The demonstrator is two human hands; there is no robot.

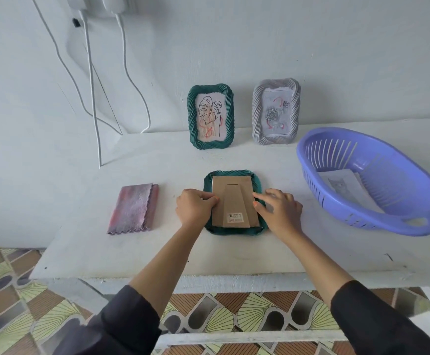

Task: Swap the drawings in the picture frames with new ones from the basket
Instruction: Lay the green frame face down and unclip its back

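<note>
A green picture frame (234,230) lies face down on the white table, its brown cardboard back (234,198) with a folded stand facing up. My left hand (194,210) sits at the back's left edge, fingers curled with a fingertip on the board. My right hand (279,208) rests at the right edge, its fingers extended and touching the board. Against the wall stand a green frame (210,116) with a leaf drawing and a grey frame (276,111) with a rose drawing. A purple basket (377,219) at the right holds a paper drawing (347,187).
A folded pink-grey cloth (134,208) lies on the table to the left of the frame. White cables (93,98) hang down the wall at the back left. The table's front edge (208,280) runs below my forearms, with patterned floor beneath.
</note>
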